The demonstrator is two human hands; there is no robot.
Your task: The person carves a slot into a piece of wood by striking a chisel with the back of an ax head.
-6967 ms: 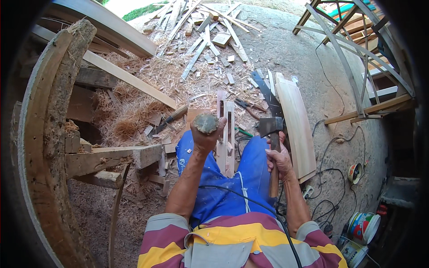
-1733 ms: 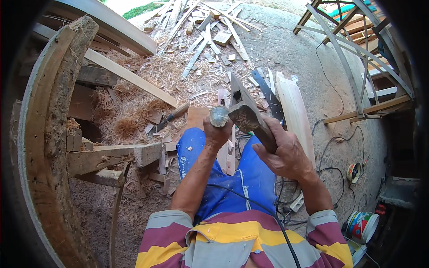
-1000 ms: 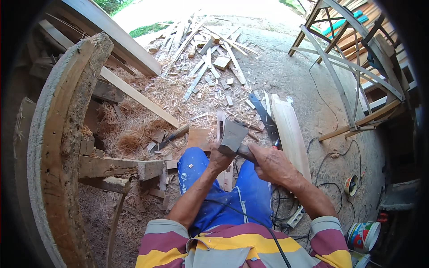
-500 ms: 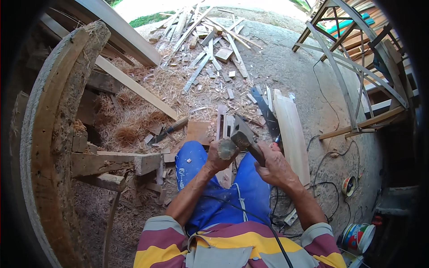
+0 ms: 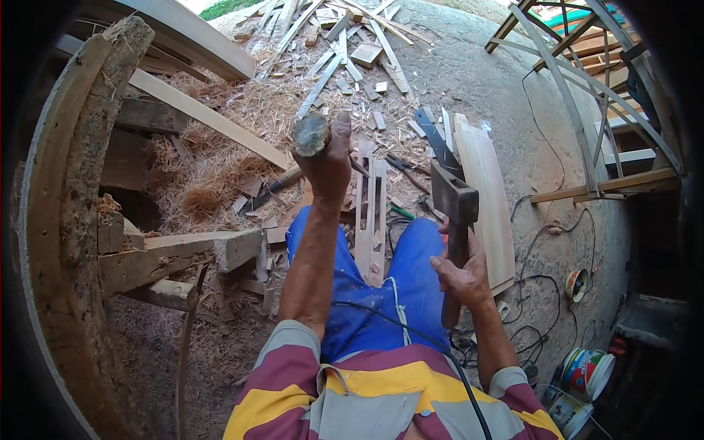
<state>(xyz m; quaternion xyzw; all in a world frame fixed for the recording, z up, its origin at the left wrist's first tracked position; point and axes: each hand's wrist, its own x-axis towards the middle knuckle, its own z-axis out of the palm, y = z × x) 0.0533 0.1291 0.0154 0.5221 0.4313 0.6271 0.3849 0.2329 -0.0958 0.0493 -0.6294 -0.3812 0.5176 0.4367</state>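
The left hand point(image 5: 328, 166) grips a round-ended wooden handle point(image 5: 312, 134); the right hand point(image 5: 467, 273) holds a hatchet point(image 5: 456, 199); a sloppy swing could hurt the left hand.

The trousers point(image 5: 422, 275) are blue; the shirt point(image 5: 400, 378) against them is striped maroon, yellow and grey; the wood point(image 5: 369, 264) between their legs, pale; the hatchet head point(image 5: 456, 195) beside them, grey.
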